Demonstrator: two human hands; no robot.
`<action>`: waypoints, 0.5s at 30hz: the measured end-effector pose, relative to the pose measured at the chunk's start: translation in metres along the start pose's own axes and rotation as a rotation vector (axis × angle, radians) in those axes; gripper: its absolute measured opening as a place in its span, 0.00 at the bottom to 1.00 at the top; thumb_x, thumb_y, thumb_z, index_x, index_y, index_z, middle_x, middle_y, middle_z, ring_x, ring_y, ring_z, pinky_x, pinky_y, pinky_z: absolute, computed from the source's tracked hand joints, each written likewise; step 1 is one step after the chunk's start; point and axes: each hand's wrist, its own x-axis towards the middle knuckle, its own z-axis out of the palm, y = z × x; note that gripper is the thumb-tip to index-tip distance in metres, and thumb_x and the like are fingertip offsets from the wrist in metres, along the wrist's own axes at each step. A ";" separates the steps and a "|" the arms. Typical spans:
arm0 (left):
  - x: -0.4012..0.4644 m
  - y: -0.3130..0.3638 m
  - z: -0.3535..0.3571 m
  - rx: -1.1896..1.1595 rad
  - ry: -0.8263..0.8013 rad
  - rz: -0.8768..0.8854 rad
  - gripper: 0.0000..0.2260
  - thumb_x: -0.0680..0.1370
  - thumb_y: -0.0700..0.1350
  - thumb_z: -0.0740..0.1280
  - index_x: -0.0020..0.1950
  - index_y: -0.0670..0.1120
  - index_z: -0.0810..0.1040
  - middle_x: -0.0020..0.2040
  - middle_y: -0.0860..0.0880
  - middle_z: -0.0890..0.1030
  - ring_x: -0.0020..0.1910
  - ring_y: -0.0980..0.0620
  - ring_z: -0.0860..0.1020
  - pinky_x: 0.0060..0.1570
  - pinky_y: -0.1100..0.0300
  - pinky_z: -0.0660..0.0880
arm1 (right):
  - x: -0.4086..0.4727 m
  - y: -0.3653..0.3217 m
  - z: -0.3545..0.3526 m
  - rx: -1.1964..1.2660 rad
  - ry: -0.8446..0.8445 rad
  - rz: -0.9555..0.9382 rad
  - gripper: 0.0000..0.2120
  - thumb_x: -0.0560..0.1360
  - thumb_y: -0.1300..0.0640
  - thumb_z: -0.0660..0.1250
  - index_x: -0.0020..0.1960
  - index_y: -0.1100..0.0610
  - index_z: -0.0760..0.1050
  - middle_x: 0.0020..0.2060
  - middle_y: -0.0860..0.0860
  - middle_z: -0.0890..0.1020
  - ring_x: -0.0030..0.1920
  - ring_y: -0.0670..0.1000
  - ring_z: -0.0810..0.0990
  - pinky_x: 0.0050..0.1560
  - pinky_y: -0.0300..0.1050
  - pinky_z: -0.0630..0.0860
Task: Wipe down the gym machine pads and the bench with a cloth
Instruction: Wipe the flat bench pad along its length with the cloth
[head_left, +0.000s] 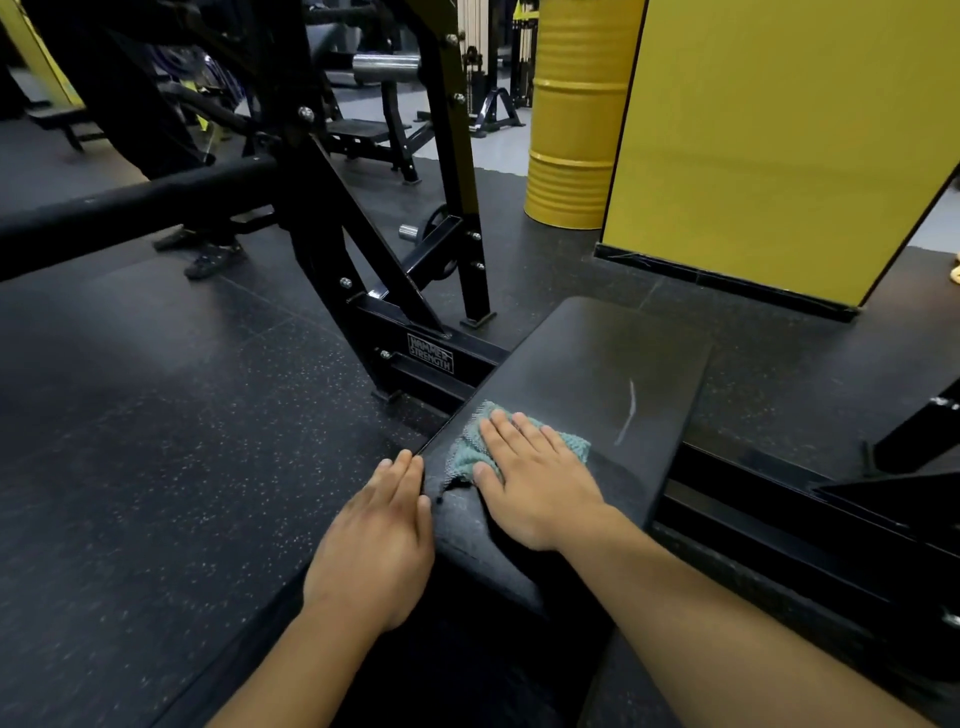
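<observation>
I'm mid-wipe: my right hand (535, 483) lies flat, fingers spread, pressing the teal cloth (470, 452) onto the pad surface (597, 364) at lower centre, left hand (379, 540) open, bracing its edge; next, sweep toward the pale streak (626, 415).

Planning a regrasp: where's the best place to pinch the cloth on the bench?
The bunched left edge of the cloth, coming from the left beside the thumb. It stands raised and uncovered there; the right hand flattens the rest onto the bench.

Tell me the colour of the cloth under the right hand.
Teal green, a knitted-looking cloth pressed flat on the black bench pad; head view.
</observation>
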 end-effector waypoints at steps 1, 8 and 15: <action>-0.001 0.001 -0.001 -0.006 -0.007 -0.006 0.27 0.85 0.57 0.42 0.85 0.52 0.50 0.85 0.56 0.51 0.83 0.57 0.49 0.80 0.57 0.54 | -0.011 0.011 -0.002 -0.002 -0.006 0.018 0.31 0.85 0.39 0.40 0.84 0.48 0.39 0.83 0.45 0.41 0.82 0.46 0.37 0.81 0.49 0.36; -0.004 0.006 -0.003 -0.012 -0.020 -0.019 0.28 0.85 0.58 0.40 0.85 0.52 0.48 0.85 0.56 0.49 0.83 0.58 0.47 0.81 0.58 0.52 | -0.081 0.061 -0.011 -0.035 0.009 0.146 0.30 0.85 0.38 0.40 0.84 0.45 0.37 0.83 0.42 0.38 0.81 0.43 0.35 0.79 0.45 0.33; 0.000 0.003 -0.004 0.012 -0.038 0.036 0.34 0.80 0.62 0.32 0.85 0.53 0.47 0.84 0.59 0.46 0.82 0.60 0.43 0.80 0.62 0.45 | -0.062 0.052 -0.017 -0.005 0.003 0.176 0.30 0.86 0.40 0.40 0.84 0.48 0.37 0.83 0.44 0.38 0.82 0.46 0.34 0.79 0.47 0.32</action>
